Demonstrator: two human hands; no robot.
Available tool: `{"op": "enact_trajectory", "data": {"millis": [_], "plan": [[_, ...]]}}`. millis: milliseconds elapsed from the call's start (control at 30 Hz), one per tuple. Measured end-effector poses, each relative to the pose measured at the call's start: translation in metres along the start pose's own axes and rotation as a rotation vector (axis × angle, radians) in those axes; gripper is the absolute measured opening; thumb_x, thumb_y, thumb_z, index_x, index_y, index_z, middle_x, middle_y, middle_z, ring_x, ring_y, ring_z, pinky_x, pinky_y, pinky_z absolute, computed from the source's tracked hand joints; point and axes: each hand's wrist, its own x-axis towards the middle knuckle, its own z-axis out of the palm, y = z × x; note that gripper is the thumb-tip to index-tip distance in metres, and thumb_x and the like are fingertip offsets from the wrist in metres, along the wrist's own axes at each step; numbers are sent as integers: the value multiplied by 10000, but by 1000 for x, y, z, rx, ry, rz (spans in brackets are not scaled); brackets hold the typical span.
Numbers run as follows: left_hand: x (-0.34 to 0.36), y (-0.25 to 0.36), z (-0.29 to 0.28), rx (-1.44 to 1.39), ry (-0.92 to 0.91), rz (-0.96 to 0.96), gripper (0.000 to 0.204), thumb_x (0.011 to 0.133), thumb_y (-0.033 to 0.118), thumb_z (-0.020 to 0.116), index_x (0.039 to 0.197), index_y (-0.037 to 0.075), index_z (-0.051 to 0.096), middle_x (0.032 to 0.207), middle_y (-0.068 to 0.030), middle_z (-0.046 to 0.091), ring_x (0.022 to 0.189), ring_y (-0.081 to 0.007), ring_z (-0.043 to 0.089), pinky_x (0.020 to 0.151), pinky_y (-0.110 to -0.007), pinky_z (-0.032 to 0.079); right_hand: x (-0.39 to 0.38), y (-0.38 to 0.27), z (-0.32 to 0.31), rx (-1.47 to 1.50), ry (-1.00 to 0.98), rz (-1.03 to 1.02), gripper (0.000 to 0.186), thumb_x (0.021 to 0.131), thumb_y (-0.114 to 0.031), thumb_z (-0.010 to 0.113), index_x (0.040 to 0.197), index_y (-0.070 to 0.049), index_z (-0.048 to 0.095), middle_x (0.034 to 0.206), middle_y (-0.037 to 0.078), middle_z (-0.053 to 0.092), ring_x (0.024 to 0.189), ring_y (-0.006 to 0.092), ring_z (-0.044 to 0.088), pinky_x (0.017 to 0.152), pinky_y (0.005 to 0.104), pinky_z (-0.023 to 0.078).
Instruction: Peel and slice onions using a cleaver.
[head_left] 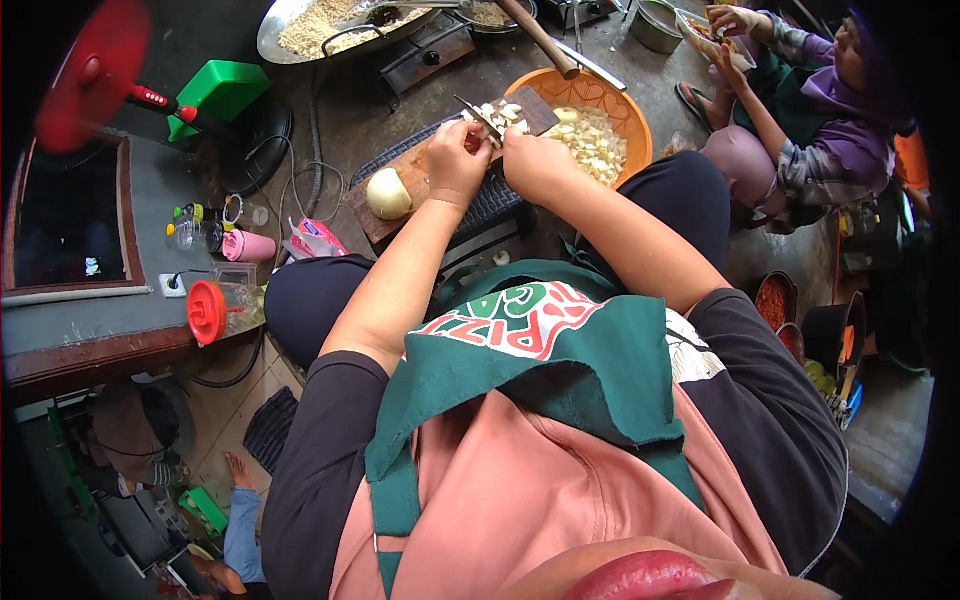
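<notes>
On a wooden cutting board, a peeled whole onion lies at the left and chopped white pieces lie near the dark far end. My left hand has its fingers curled round a piece at the board, apparently onion, partly hidden. My right hand grips a knife, its blade angled up-left among the pieces beside my left fingers. Right of the board, partly under it, an orange plastic bowl holds diced white pieces.
A wok on a burner is ahead, with a wooden handle jutting over the bowl. A red fan, green bin and bottles stand left. A co-worker sits at right holding food; pots are at right.
</notes>
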Motion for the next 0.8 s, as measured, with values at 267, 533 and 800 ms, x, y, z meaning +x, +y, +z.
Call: {"op": "enact_trajectory", "data": {"millis": [267,533,800], "plan": [[-2,-2,-1,13,-20,-35,159,726,16,722,869,-14,660,880,-110,643,693,-176,684,650,-270,576,-4,10,24,25,-29,14,233,872,-129,443,1025,14,543,945,220,680,892,365,673,773,447,528],[0,1,-4,-36,-74,-63,222,714,-2,738,924,-17,666,934,-114,644,745,-166,692,684,-260,581,5,33,18,170,-102,-19,302,921,-262,497,1029,18,531,926,232,671,878,384,659,775,469,512],[2,0,-9,-91,-64,-20,292,711,-13,703,1002,-2,677,966,-149,649,726,-193,687,678,-277,575,-11,27,11,183,165,-78,325,916,-309,527,996,5,512,840,241,663,815,407,652,755,492,506]]}}
